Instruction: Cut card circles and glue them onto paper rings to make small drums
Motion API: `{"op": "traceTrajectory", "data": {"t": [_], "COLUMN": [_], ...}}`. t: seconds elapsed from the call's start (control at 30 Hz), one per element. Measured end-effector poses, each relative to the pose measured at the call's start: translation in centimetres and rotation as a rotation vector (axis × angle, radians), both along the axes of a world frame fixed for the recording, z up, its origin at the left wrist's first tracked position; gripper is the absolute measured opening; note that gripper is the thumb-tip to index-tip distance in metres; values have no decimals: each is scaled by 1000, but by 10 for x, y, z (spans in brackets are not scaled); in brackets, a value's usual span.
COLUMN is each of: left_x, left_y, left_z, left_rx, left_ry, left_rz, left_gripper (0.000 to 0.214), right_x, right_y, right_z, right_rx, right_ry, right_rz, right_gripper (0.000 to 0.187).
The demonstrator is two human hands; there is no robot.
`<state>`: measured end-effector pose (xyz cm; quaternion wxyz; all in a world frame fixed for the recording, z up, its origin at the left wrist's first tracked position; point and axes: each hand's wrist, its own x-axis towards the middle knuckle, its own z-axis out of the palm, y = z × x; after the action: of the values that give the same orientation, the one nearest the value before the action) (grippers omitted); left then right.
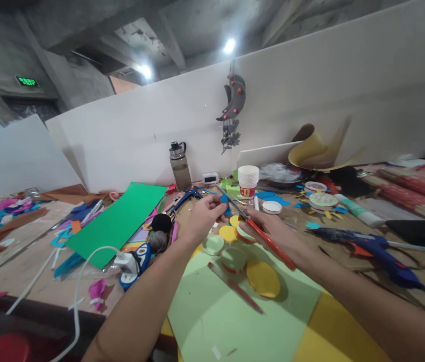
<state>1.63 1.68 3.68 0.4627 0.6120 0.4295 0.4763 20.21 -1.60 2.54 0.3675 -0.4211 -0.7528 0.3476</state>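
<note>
Blue scrap pinched in left hand, scissors clenched in right hand grip; risks slipping, or a nick from blades so close.

Two ceiling lights are glaring overhead, lighting the counter evenly and casting soft shadows; wide-angle distortion is bending the wall near the edges.

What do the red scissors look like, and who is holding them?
The scissors have long, thin red handles that look like plastic and narrow grey metal blades. The right hand grips the handles, and the blades point away from the person, slanting left above the table. The blades reach a small blue piece pinched in the left hand. Whether the blades are open cannot be told.
</note>
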Motion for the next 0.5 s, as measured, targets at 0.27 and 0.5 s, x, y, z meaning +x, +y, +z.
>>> {"op": "traceTrajectory", "data": {"t": [0.27,0.5], "left_x": [-3,-7], "left_y": [0,3], "left_z": [0,-1], "left_rx": [13,42], "left_ry": [11,46], "left_rz": [6,22], "left_gripper": [22,22], "right_x": [3,5], "right_y": [0,2], "right_z": [0,-4], "right_rx": [-54,-23], "right_ry": [-6,-25], "right_rz": [-19,-29], "right_gripper": [30,30]}}
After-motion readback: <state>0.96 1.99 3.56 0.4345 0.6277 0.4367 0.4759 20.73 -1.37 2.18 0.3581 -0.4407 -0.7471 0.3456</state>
